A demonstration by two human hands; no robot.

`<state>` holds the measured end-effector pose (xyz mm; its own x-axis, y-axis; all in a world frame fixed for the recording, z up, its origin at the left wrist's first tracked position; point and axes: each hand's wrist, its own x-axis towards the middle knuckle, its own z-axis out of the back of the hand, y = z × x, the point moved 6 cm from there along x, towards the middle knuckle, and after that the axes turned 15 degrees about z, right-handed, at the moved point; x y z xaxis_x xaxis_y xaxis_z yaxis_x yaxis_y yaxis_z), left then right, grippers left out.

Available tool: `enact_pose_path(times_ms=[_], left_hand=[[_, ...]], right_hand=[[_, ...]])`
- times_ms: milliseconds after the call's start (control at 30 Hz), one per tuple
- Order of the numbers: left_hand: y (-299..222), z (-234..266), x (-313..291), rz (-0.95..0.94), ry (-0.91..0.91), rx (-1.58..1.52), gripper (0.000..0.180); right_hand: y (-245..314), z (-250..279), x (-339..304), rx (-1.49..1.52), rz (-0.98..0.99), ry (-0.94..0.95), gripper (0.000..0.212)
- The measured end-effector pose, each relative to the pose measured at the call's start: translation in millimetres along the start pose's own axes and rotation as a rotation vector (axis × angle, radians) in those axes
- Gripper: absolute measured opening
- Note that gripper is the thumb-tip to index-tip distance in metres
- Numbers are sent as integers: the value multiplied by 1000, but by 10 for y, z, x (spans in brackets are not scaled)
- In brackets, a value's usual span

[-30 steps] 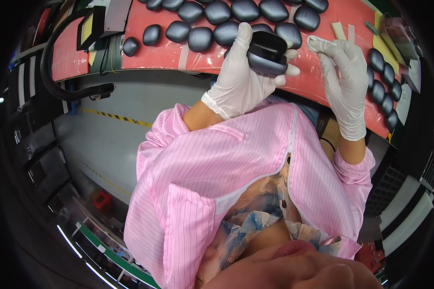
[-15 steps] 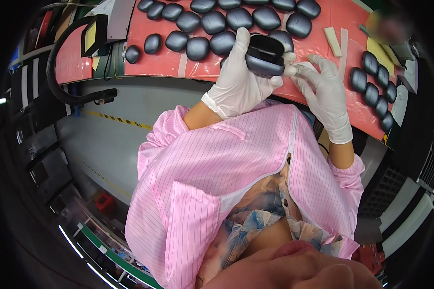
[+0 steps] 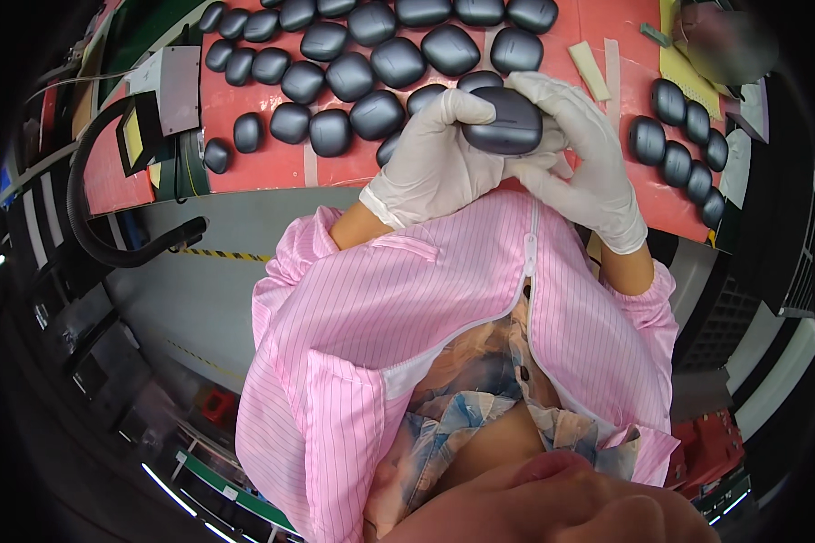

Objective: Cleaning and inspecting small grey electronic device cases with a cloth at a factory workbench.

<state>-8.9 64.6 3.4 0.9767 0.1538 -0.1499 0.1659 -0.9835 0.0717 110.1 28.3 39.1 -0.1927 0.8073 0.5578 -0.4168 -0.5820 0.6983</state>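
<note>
Both my hands wear white gloves and hold one dark grey earbud case (image 3: 504, 122) over the front edge of the table. The case's lid is closed. My left hand (image 3: 439, 154) has its thumb across the case's left side, with the fingers beneath it. From the right, my right hand (image 3: 581, 145) grips the same case, fingers along its right side and thumb low near my left palm. Rows of similar grey cases (image 3: 398, 61) lie on the red mat (image 3: 263, 167) just beyond my hands.
A smaller group of grey cases (image 3: 676, 163) sits at the right of the mat. Near the middle right lies a pale strip (image 3: 589, 71). A black flexible hose (image 3: 81, 195) curves past the table's left side, beside a grey box (image 3: 167, 86).
The case was open in my left hand and now its lid is closed. My right hand has moved left onto it. The view has shifted slightly.
</note>
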Motion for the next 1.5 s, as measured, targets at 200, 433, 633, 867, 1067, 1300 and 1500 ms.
enact_pose_path(times_ms=[200, 433, 633, 867, 1067, 1300, 1500], left_hand=[[28, 10, 21, 24, -318, 321, 52], [-19, -29, 64, -90, -388, 563, 49], [-88, -356, 32, -591, -543, 1856, 76], [46, -296, 156, -203, -474, 1830, 87], [-91, -309, 310, -186, -498, 1664, 82], [-89, -349, 243, -369, -446, 1436, 60], [-102, -110, 77, -199, -399, 963, 52]], right_hand=[[-89, -80, -138, 156, -82, -16, 64], [18, 39, -223, -64, -36, -143, 72], [-249, 186, -551, -27, -292, -346, 76], [51, 144, -424, -485, 111, -128, 52], [23, 395, -396, -605, 140, -179, 53], [-122, 365, -378, -476, -48, -170, 54], [-68, 23, -447, -607, -88, 118, 38]])
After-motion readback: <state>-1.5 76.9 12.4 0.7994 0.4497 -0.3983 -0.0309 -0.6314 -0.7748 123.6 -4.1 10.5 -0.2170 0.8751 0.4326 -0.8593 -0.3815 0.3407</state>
